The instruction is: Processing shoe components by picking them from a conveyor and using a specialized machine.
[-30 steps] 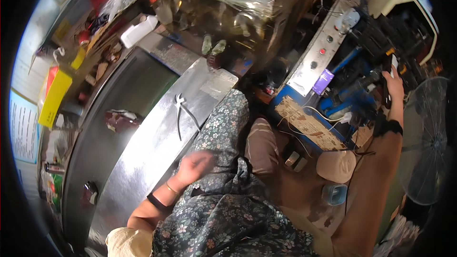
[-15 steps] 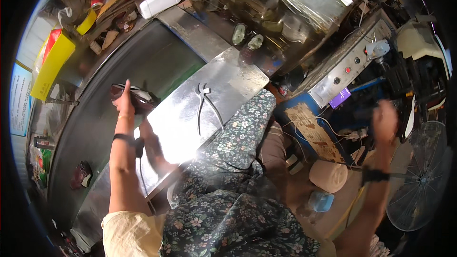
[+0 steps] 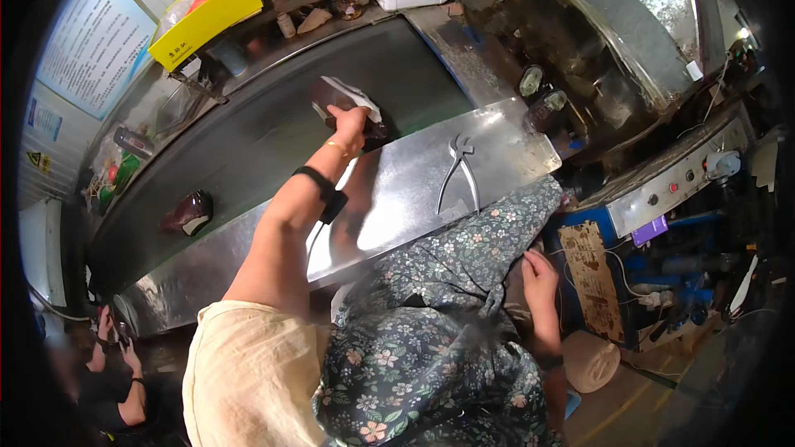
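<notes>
Your left hand now grasps the dark red shoe, left of and beyond the pincers. Your right hand has left the machine; relaxed, seemingly empty, right of the pincers, it leaves the shoe to one hand.
</notes>
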`<control>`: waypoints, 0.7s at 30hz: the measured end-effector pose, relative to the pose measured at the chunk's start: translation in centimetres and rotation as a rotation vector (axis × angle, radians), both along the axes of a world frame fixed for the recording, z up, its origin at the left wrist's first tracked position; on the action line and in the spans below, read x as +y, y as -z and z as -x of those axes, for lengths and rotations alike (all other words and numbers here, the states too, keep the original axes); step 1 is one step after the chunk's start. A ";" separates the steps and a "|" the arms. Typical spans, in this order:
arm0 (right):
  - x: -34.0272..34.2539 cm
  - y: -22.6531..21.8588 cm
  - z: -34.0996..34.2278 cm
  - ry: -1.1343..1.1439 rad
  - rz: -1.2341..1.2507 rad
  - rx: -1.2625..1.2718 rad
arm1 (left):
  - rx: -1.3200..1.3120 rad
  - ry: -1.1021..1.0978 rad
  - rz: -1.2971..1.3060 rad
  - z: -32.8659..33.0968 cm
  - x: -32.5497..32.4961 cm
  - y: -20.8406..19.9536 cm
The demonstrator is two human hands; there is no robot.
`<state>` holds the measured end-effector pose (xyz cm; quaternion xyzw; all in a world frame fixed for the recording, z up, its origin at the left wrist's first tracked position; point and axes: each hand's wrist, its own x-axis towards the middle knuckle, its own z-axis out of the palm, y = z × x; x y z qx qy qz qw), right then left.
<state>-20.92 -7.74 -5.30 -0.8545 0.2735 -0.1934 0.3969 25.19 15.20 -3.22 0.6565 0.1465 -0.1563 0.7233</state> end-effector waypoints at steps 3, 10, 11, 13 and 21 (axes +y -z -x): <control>-0.5 -3.2 -3.3 -0.027 -0.085 -0.086 | 0.190 0.369 0.465 2.1 4.1 -2.9; 1.1 -16.7 -11.5 -0.197 -0.183 -0.527 | -0.474 1.218 0.197 22.3 3.2 -10.9; 1.6 -17.5 -10.6 -0.108 -0.096 -0.505 | -0.435 1.300 0.236 23.1 2.5 -10.7; 3.2 -18.0 -8.8 0.052 0.121 -0.411 | -0.291 1.325 0.494 24.2 0.3 -9.9; 6.1 -15.4 -3.1 -0.098 0.650 -0.221 | 0.304 1.040 0.553 28.9 -11.0 -8.6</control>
